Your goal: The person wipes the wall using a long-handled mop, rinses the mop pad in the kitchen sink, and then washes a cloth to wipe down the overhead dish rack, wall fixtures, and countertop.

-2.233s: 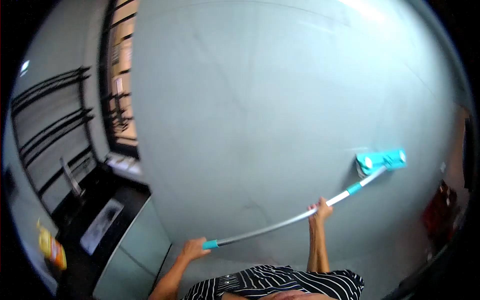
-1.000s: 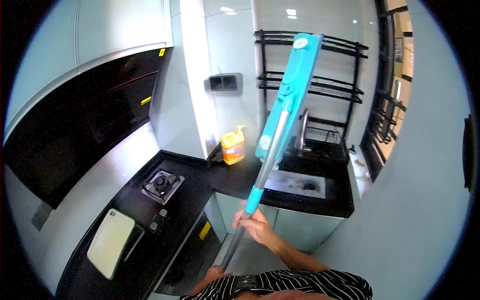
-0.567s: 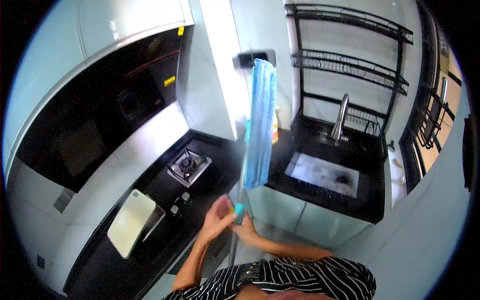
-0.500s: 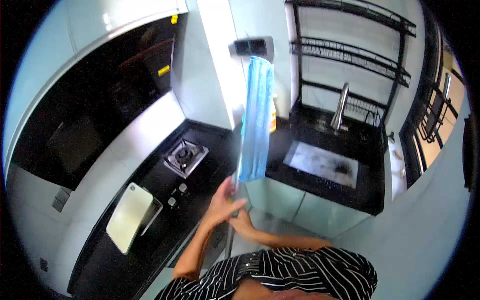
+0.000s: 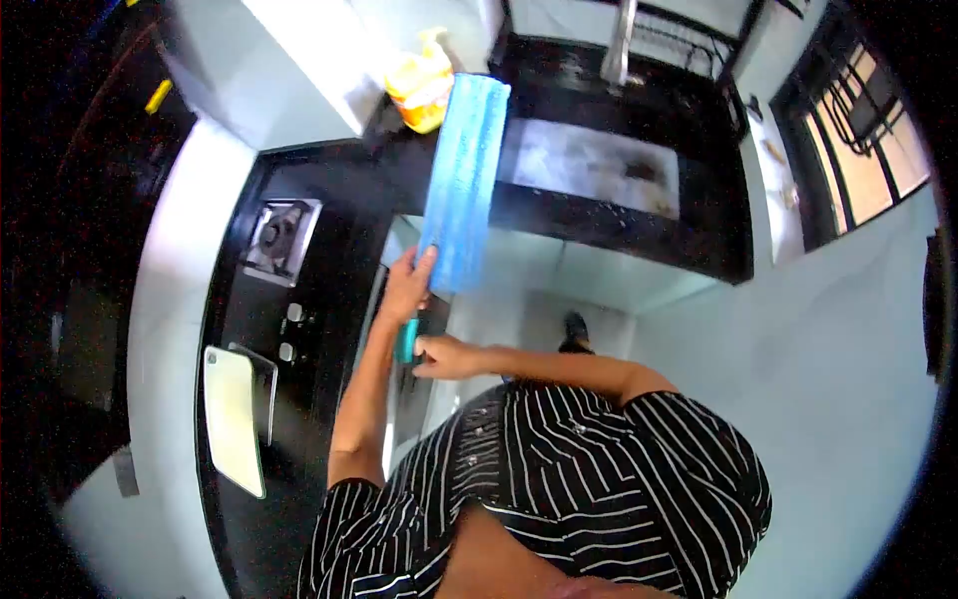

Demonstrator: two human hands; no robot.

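Observation:
A flat mop head (image 5: 465, 180) shows its blue cloth side up, in front of the counter corner. My left hand (image 5: 407, 288) is closed at the lower end of the mop head, around the pole just below the cloth. My right hand (image 5: 446, 356) is closed beside the teal collar (image 5: 407, 340) on the mop's pole, a little lower. Most of the pole is hidden behind my hands and arms.
A yellow pump bottle (image 5: 420, 88) stands behind the mop head. The sink (image 5: 594, 165) is to the right, with a faucet (image 5: 620, 45). At the left are a gas burner (image 5: 282, 240) and a pale cutting board (image 5: 233, 419) on the black counter (image 5: 329, 200).
The view has tilted down. The mop came off the wall and turned so its blue cloth faces me. My left hand moved from the pole's end up to near the mop head.

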